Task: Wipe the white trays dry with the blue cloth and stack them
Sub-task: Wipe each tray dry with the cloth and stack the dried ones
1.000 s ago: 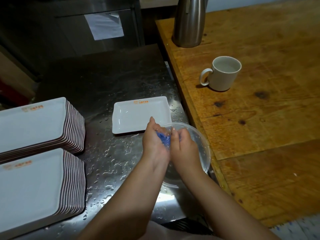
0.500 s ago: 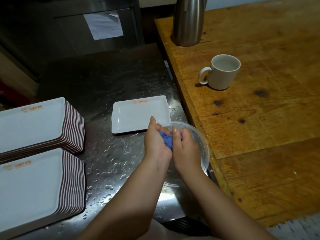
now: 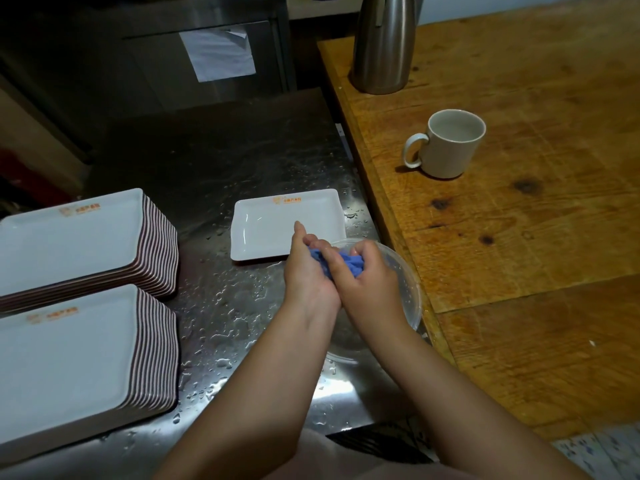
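Both my hands squeeze a bunched blue cloth (image 3: 349, 263) over a clear bowl (image 3: 403, 271) on the wet steel counter. My left hand (image 3: 308, 268) grips the cloth's left end and my right hand (image 3: 363, 275) grips its right end; most of the cloth is hidden between them. A single white tray (image 3: 273, 223) with an orange logo lies flat just beyond my hands. Two tall stacks of white trays stand at the left, a far stack (image 3: 69, 237) and a near stack (image 3: 69, 351).
The steel counter (image 3: 221, 161) is dotted with water drops. A raised wooden table (image 3: 519, 220) borders it on the right, carrying a beige mug (image 3: 450, 143) and a steel flask (image 3: 384, 46). A paper sheet (image 3: 218, 51) hangs on the cabinet behind.
My hands have twisted on the cloth: the right hand has turned so more blue shows between the fingers. The trays and the bowl stay where they were.
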